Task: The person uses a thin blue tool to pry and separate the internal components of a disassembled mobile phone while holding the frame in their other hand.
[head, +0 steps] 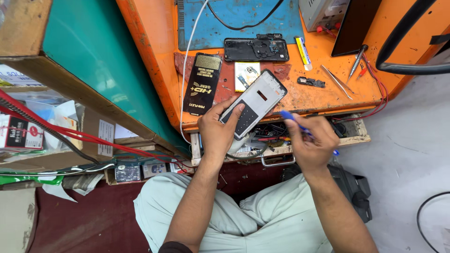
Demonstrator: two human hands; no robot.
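Observation:
My left hand [216, 132] grips a phone frame [255, 103] with its back open, showing a white inner plate and a dark lower part; the thumb rests on its lower end. My right hand [313, 139] holds a thin blue-handled tool [293, 120], its tip pointing toward the phone frame's lower right edge, just short of touching it. Both hands hover over the front edge of the orange workbench [323, 96]. My legs in pale trousers are crossed below.
On the bench lie a black phone back shell [256, 49], a black flat package [202, 83], a small card with parts [246, 75], tweezers [336, 81], a screwdriver [357, 60], a blue mat [234, 23]. An open drawer [276, 140] of tools sits under the edge. Cluttered shelves stand left.

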